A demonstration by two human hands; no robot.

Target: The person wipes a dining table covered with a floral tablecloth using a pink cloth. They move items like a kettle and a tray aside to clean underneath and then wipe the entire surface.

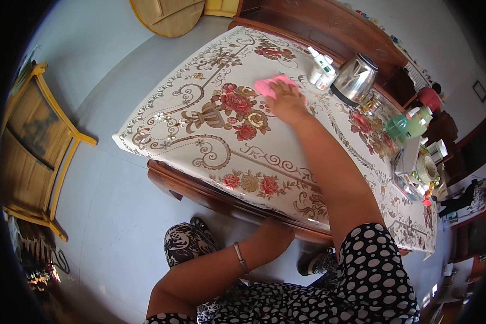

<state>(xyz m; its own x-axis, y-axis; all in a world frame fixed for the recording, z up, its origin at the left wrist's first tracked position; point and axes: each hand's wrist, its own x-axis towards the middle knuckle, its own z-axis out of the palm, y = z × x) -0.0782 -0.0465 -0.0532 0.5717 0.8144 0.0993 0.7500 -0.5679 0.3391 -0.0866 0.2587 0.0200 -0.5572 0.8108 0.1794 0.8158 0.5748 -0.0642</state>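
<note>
Head view, left side first: yellow-framed wooden chair (28, 162) set well apart from the table, probably to leave legroom along that side. Flowered tablecloth (164, 116) hangs over the near wooden edge (200, 195), an overhang that likely helps it lie flat. My left hand (275, 240) is low by that edge, blurred; I cannot tell whether its fingers are together or apart, or whether it touches the wood. Pink cloth (263, 87) lies on the far half of the tabletop, under my right hand (287, 102), palm down, fingers laid flat and slightly apart; I judge that this spreads pressure better than a pinch. Just beyond, white bottles (321, 70) stand beside a steel kettle (356, 80), upright, presumably for stability. Farther right, green bottles (417, 125) and a cluster of small containers (426, 168) crowd together, perhaps to save surface.
</note>
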